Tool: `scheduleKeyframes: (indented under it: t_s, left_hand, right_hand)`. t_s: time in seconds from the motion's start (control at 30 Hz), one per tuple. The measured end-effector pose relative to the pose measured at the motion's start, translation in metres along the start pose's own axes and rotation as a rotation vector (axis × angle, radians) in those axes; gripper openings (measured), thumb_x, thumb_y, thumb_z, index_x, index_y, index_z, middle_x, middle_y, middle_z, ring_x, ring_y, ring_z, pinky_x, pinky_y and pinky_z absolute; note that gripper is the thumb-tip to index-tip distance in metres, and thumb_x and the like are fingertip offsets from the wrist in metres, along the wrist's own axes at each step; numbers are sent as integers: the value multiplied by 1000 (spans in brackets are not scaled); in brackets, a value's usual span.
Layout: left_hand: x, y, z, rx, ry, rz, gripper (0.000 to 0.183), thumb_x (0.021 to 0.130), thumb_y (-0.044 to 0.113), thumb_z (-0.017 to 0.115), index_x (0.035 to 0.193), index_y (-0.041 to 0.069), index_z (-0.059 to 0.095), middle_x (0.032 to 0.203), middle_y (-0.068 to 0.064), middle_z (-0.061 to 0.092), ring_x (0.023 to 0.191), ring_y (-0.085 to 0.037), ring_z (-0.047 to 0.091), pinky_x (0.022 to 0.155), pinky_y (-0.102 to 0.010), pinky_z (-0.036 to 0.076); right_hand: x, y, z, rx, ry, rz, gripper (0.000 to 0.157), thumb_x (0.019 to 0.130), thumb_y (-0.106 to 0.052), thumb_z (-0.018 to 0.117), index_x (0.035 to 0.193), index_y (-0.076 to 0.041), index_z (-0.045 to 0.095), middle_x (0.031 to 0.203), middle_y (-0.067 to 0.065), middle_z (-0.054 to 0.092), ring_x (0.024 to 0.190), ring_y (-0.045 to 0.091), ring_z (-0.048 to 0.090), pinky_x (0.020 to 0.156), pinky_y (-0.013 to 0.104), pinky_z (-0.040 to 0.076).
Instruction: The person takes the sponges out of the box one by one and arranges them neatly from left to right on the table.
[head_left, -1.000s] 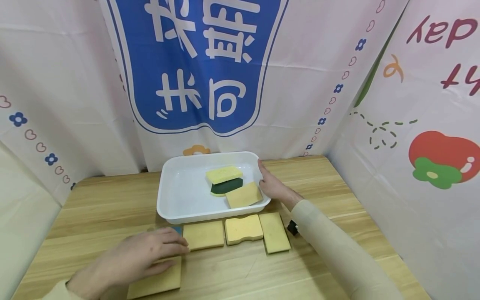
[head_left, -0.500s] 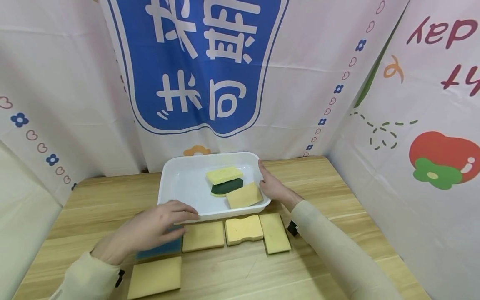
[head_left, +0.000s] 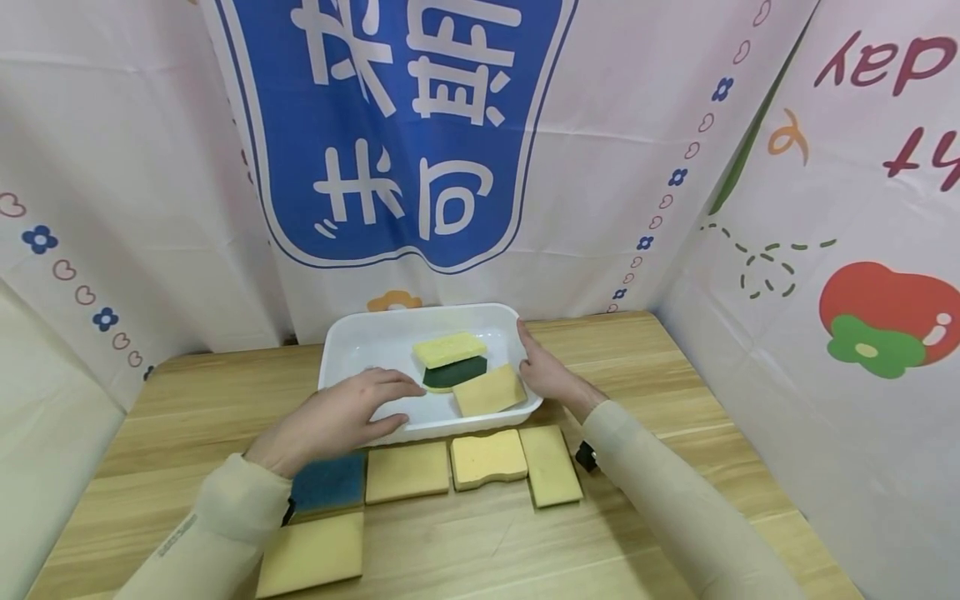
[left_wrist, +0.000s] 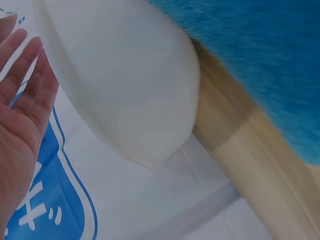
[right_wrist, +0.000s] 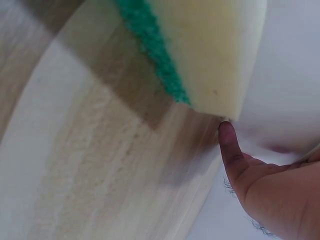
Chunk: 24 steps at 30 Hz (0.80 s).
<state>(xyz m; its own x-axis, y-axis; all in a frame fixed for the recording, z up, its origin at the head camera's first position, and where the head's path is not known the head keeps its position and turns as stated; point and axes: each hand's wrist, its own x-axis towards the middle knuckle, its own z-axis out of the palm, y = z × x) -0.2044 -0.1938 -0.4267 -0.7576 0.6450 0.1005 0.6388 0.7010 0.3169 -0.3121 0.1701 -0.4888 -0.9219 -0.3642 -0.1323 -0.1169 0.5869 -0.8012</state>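
Note:
A white tray (head_left: 360, 340) stands at the back of the table. Inside lie a yellow sponge (head_left: 450, 350), a sponge with its dark green side up (head_left: 459, 372) and a tan sponge (head_left: 487, 392). My left hand (head_left: 356, 412) reaches over the tray's front rim, fingers loosely spread and nothing in them; its spread fingers (left_wrist: 30, 85) also show in the left wrist view. At the tray's right end, my right hand (head_left: 551, 373) holds the side, a finger along the wall. In the right wrist view, one digit of this hand (right_wrist: 270, 185) points up close to a green-backed sponge (right_wrist: 205, 55).
Along the tray's front lie a blue-topped sponge (head_left: 330, 482), a tan sponge (head_left: 407, 472), a wavy-edged sponge (head_left: 489, 460) and an angled tan sponge (head_left: 551, 467). Another tan sponge (head_left: 313, 554) lies nearer, at the left. A printed curtain (head_left: 585, 167) hangs behind the table (head_left: 480, 550).
My left hand has moved up and to the right, from above the left sponges to over the tray, uncovering the blue-topped sponge. The right hand has stayed at the tray's side.

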Motion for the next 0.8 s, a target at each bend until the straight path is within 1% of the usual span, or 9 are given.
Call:
scheduleKeyframes:
  t_s: [0.07,0.13,0.3,0.37,0.53,0.67,0.8]
  left_hand:
    - [8,0,0,6,-3,-19,40,113,21,81,152,19,77,154,-7,78,146,-34,73,124,-60,63]
    - [16,0,-1,18,-4,-24,41,112,21,82,153,16,77,155,-10,77,147,-37,72,124,-61,63]
    - [38,-3,-5,37,-34,-42,44,112,21,82,154,11,75,157,-15,76,148,-40,72,125,-62,62]
    - [47,-4,-8,29,-56,-67,46,112,22,81,156,11,74,159,-15,75,149,-40,71,126,-62,61]
    - [66,-9,-14,15,-98,-93,48,114,23,78,160,11,71,163,-15,73,153,-40,69,129,-63,59]
    - [80,-13,-15,7,-132,-109,49,115,25,77,161,11,70,165,-16,71,155,-40,67,131,-62,57]
    - [93,-16,-15,-1,-173,-148,50,115,26,77,162,12,69,168,-15,70,158,-39,65,134,-62,55]
  right_hand:
    - [0,-1,0,-4,-1,1,84,118,5,34,188,-10,-9,198,19,-7,185,41,3,152,56,7]
    - [0,-1,0,-6,-1,1,83,118,5,34,188,-10,-10,198,19,-6,185,41,3,152,56,6]
    - [0,-1,1,3,-2,2,83,118,5,33,188,-9,-9,198,19,-7,185,41,2,152,57,6]
    - [0,-1,1,7,-1,3,83,118,5,33,188,-9,-8,198,18,-7,185,42,2,152,57,6]
    - [1,0,1,2,0,3,83,118,4,33,188,-10,-9,198,18,-7,185,41,3,152,57,6]
    - [1,1,0,2,-3,5,84,118,4,33,188,-12,-11,199,17,-8,185,41,3,152,56,6]
    - [1,1,0,5,-5,5,84,118,4,33,188,-12,-11,198,18,-8,185,42,3,152,57,7]
